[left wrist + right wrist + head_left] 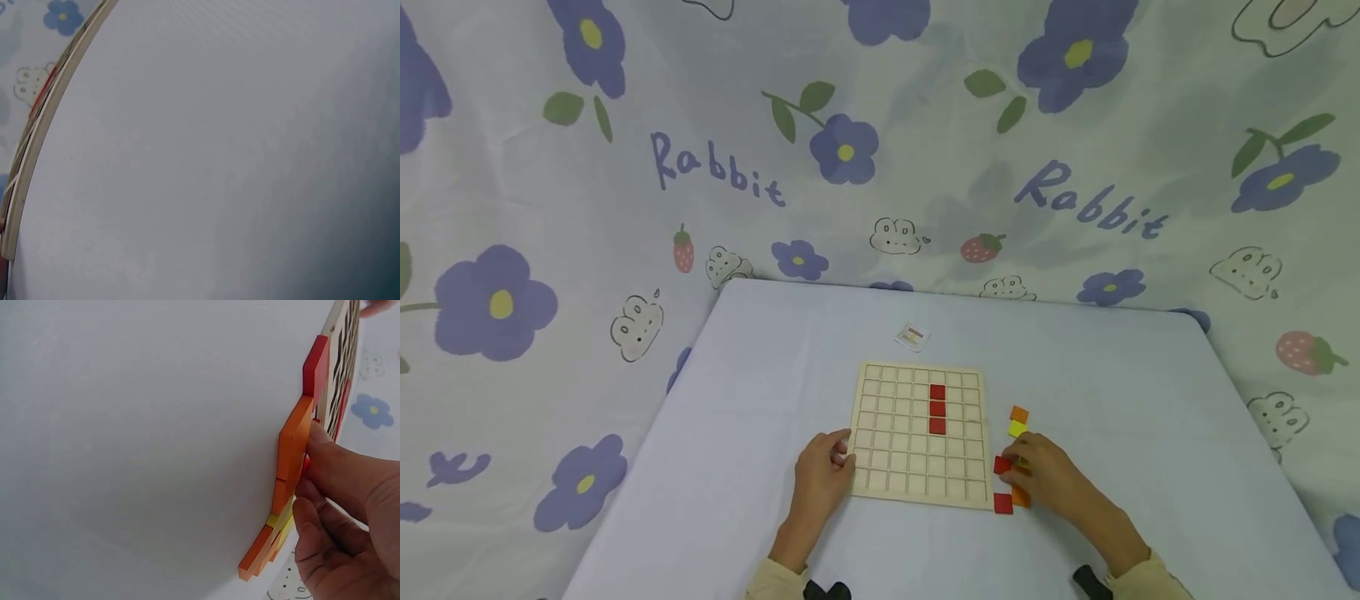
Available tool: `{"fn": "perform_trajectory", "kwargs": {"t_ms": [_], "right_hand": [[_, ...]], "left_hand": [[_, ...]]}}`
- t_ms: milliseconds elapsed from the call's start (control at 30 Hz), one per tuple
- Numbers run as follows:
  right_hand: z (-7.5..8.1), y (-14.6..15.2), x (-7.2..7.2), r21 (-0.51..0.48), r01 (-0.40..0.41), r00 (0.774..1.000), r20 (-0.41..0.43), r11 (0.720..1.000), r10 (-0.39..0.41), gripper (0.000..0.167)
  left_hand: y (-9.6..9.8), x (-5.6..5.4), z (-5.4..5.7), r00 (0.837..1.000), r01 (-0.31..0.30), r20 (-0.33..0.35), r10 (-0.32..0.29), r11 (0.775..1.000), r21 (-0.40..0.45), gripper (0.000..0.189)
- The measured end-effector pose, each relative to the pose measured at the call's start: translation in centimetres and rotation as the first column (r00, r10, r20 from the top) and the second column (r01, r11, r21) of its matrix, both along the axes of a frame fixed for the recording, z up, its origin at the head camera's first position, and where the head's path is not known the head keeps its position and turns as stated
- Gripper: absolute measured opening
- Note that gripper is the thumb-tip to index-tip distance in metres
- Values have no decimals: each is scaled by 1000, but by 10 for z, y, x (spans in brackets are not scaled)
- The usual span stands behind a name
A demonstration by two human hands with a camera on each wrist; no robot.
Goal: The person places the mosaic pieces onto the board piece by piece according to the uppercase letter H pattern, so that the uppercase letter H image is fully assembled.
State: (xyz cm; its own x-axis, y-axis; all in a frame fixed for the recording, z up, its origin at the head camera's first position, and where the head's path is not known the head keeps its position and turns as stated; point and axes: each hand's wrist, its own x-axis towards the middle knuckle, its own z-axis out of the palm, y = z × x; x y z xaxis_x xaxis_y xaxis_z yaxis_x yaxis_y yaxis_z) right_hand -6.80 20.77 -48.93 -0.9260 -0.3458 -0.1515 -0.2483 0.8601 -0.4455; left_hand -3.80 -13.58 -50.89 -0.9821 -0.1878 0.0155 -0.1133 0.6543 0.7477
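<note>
The right hand (1048, 473) pinches a red tile (1001, 465), likely light, stiff, smooth, best held by opposite edges; the left hand (820, 475) touches the board (898, 460), grip unclear.

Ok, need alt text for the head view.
A person's right hand pinches a red tile beside a wooden grid board, while the left hand touches the board's left edge. Three red tiles form a column on the board; loose orange, yellow and red tiles lie to its right, a small card beyond it.
</note>
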Motion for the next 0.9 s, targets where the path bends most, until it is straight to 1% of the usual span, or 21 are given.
{"fn": "perform_trajectory", "kwargs": {"t_ms": [167, 233, 400, 533, 633, 700, 767, 833, 900], "right_hand": [[0, 2, 0, 22, -73, 992, -98, 997, 75, 25], [-1, 1, 0, 31, -73, 991, -109, 997, 77, 27], [-4, -1, 1, 38, -62, 993, -95, 997, 65, 27], [-7, -3, 2, 31, -66, 991, -112, 997, 69, 27], [-9, -3, 2, 48, -33, 994, -103, 998, 38, 27], [-9, -1, 2, 49, -14, 996, -82, 999, 18, 21], [-9, 1, 1, 51, -2, 998, -67, 999, 5, 17], [-8, 3, 0, 46, -10, 997, -70, 999, 13, 14], [-5, 5, -2, 55, -20, 997, -70, 998, 24, 17]], "left_hand": [[0, -3, 0, 1000, 1, -11, -1, 1000, -4, 36], [0, -3, 0, 1000, -1, -15, 1, 1000, -4, 35], [-1, 0, -1, 1000, 0, -18, 0, 1000, -10, 35], [-3, 3, -3, 1000, -12, -26, 12, 1000, -20, 36], [-3, 5, -4, 1000, -8, -30, 7, 1000, -20, 36], [-3, 6, -4, 999, -1, -33, 1, 1000, -14, 35], [-1, 6, -4, 1000, 5, -28, -5, 1000, -10, 35], [0, 4, -3, 1000, 3, -21, -4, 1000, -5, 36], [0, 1, -2, 1000, 8, -24, -8, 1000, -5, 36]]}}
